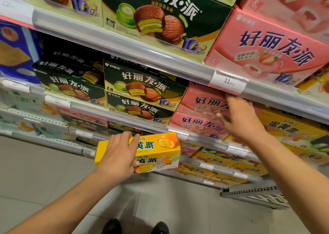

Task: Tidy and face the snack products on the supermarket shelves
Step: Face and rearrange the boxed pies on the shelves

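While the person stands facing the snack shelves, the scene reads as follows.

Left hand (pixel 118 155): curled over the top of a yellow box (pixel 156 153), fingers across its upper face and thumb underneath, holding it out in front of the shelves, clear of them.

Yellow box: printed with the characters 黄派, twice, one above the other; a cut yellow-filled cake pictured on it; "22%" near its lower right corner.

Right hand (pixel 240 119): raised to the middle shelf, fingers loosely spread and lying against the upper pink box (pixel 203 100); whether it grips the box cannot be told.

Pink boxes: two stacked on the middle shelf, both reading 好丽友·派, the lower pink box (pixel 197 125) just under the hand; a larger-looking pink box (pixel 263 50) with the same name and a strawberry picture sits on the top shelf, marked "6".

Green boxes: two stacked beside the pink ones, upper green box (pixel 142 84) reading 好丽友·派 with a "6" and a purple "10", showing chocolate-coated pies with green filling and a green cup; a top-shelf green box (pixel 160 18) carries the same design.

Price tag (pixel 227 82): clipped to the top shelf's rail (pixel 124 43), reading "11" with small digits after it, directly above the right hand.

Second tag (pixel 57 101): on the middle rail, reading "12".

Yellow shelf boxes (pixel 284 128): right of the pink stack, reading 蛋黄派.

Floor (pixel 44 171): pale tiles; two dark shoe tips (pixel 112 226) at the bottom edge.
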{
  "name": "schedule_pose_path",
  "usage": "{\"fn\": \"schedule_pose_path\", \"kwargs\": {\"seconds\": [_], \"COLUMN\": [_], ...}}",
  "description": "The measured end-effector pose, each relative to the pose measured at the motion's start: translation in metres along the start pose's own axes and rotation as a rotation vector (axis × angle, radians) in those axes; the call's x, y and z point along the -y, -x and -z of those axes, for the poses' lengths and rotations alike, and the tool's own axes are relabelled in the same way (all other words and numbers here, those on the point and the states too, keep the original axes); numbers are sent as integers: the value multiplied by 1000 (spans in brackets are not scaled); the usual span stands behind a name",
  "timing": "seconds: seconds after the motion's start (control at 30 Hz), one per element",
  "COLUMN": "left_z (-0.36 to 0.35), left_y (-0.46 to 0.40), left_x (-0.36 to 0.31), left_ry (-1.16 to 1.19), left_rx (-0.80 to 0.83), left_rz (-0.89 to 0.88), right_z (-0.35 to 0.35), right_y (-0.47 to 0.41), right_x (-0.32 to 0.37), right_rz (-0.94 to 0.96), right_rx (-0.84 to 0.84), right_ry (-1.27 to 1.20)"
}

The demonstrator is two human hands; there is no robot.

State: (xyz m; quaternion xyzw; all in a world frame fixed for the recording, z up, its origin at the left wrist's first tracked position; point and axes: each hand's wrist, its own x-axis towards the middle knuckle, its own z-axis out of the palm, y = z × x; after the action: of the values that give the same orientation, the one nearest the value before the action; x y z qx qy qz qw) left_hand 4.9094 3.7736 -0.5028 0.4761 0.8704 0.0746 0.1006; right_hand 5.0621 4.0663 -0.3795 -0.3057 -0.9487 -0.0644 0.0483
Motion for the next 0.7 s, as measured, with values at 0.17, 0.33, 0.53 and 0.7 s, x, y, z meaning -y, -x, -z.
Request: {"fn": "schedule_pose_path", "kwargs": {"seconds": [0.17, 0.33, 0.53, 0.7], "left_z": [9, 14, 5, -9], "left_y": [-15, -27, -20, -19], "left_x": [-25, -86, -179, -238], "left_ry": [-17, -54, -106, -153], "left_rx": [-4, -5, 22, -10], "left_rz": [-144, -415, -684, -765], "right_z": [-24, -38, -31, -31], "right_y": [88, 147, 223, 285], "right_x": [34, 27, -37, -106], "right_rz": [109, -7, -213, -387], "right_rx": [9, 211, 244, 224], "right_ry": [-305, -490, -488, -550]}}
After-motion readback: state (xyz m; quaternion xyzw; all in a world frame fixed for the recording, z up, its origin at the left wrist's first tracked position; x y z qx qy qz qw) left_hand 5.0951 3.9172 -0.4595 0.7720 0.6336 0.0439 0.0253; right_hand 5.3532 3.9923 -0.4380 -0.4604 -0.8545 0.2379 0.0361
